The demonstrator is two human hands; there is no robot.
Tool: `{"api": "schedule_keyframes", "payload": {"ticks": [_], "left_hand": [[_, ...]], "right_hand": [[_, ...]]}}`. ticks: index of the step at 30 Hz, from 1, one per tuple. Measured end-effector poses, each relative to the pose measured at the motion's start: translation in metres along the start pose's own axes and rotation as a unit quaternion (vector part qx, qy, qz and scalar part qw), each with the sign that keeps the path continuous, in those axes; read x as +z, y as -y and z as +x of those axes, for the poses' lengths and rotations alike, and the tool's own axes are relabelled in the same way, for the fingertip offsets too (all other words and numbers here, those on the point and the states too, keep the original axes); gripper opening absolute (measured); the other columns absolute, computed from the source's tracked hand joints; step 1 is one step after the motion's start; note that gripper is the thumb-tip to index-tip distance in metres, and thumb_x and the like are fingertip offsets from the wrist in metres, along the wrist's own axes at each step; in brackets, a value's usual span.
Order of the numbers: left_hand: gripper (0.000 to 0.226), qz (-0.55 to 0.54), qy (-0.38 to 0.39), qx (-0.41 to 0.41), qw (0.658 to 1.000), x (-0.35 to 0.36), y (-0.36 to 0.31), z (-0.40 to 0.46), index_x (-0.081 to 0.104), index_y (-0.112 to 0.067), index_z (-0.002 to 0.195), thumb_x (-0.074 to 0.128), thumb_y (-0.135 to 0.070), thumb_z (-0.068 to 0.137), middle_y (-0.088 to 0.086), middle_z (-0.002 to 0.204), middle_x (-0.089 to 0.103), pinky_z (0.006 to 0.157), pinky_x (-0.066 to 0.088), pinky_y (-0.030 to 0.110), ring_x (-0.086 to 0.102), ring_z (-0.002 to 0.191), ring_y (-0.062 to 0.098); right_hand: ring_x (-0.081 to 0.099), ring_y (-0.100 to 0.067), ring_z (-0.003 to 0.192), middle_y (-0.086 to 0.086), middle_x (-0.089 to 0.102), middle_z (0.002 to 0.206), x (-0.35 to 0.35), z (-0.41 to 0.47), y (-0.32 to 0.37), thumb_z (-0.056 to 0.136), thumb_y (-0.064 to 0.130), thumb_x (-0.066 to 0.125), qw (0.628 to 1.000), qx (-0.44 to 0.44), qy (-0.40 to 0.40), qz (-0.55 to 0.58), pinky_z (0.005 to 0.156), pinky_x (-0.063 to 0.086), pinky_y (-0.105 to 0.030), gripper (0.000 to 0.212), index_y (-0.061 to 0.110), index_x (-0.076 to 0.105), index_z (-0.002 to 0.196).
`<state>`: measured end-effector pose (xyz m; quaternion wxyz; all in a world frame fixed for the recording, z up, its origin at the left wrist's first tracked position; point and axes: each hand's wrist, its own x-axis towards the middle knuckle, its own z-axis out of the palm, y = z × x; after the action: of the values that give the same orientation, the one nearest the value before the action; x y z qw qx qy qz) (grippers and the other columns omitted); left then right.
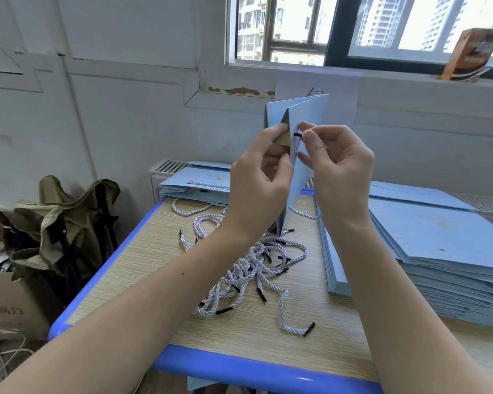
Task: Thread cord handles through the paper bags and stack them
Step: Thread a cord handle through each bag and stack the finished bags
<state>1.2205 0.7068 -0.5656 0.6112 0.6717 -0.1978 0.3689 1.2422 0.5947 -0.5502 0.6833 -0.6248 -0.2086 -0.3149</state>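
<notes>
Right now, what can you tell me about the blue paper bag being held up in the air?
The bag is pale blue paper, folded flat, with faint gold print near its top. It is held upright above the table, tilted, with its top edges spread apart. The left hand grips its near edge; the right hand pinches a black cord tip against its top. A white twisted cord hangs beside its lower part.

White walls (pixel 125 109) are lit by daylight from windows (pixel 382 27) at upper right; a blue-edged tabletop (pixel 143 268) is seen below.
</notes>
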Motion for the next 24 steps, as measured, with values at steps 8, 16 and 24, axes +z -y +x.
{"api": "schedule_keyframes", "payload": {"ticks": [8, 16, 24], "left_hand": [[0.03, -0.029, -0.031, -0.02, 0.999, -0.003, -0.001, 0.002, 0.064, -0.021, 0.12, 0.062, -0.006, 0.093, -0.01, 0.076, 0.064, 0.077, 0.06, 0.047, 0.07, 0.082, 0.026], [0.03, -0.016, -0.039, -0.03, 0.999, -0.005, 0.003, 0.004, 0.062, -0.018, 0.122, 0.058, -0.003, 0.096, 0.004, 0.086, 0.068, 0.076, 0.061, 0.042, 0.071, 0.081, 0.025], [0.031, -0.005, -0.035, -0.027, 0.999, -0.005, 0.002, 0.003, 0.061, -0.016, 0.125, 0.058, -0.004, 0.097, -0.005, 0.085, 0.067, 0.075, 0.061, 0.041, 0.071, 0.083, 0.021]], "right_hand": [[0.072, -0.015, 0.101, -0.003, 0.075, 0.104, 0.001, 0.001, -0.011, 0.093, 0.012, 0.066, 1.0, 0.007, 0.014, -0.024, 0.09, 0.059, -0.044, 0.005, 0.009, 0.068, 0.09], [0.072, -0.016, 0.099, 0.002, 0.075, 0.101, 0.002, 0.002, -0.016, 0.09, 0.02, 0.069, 0.998, 0.009, 0.018, -0.053, 0.091, 0.058, -0.047, 0.006, 0.017, 0.071, 0.085], [0.071, -0.017, 0.1, -0.002, 0.075, 0.101, 0.002, 0.002, -0.013, 0.092, 0.015, 0.069, 0.998, 0.011, 0.021, -0.058, 0.086, 0.06, -0.043, 0.007, 0.01, 0.073, 0.091]]}}
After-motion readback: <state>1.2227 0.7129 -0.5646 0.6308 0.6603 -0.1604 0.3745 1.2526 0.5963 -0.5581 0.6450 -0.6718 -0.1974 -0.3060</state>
